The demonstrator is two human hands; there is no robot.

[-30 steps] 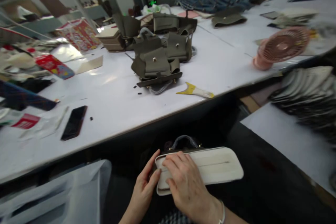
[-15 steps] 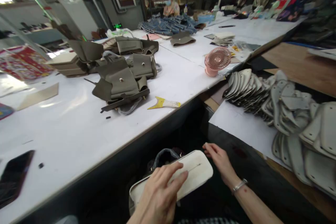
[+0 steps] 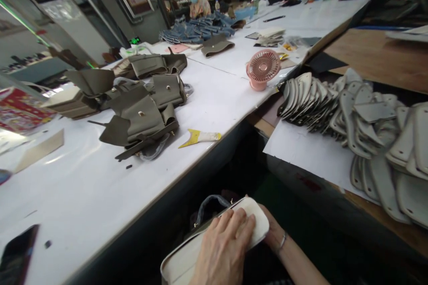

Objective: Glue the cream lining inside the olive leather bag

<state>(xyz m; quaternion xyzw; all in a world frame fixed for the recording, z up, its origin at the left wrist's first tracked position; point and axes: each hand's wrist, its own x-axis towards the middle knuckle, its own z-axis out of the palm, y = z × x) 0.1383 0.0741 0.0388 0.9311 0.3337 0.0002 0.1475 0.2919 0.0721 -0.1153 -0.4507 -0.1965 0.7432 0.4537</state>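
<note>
Left hand [image 3: 223,247] flat, fingers loose, pressing top of cream bag [image 3: 182,262]; right hand [image 3: 272,234] against bag's right end, grip hidden, cannot tell; pink fan [image 3: 262,69] far beyond bag.

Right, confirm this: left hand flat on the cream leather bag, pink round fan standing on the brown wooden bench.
Not quite. The head view shows the pink round fan on the white table, not the bench. The left hand does lie flat on the cream leather bag.
</note>
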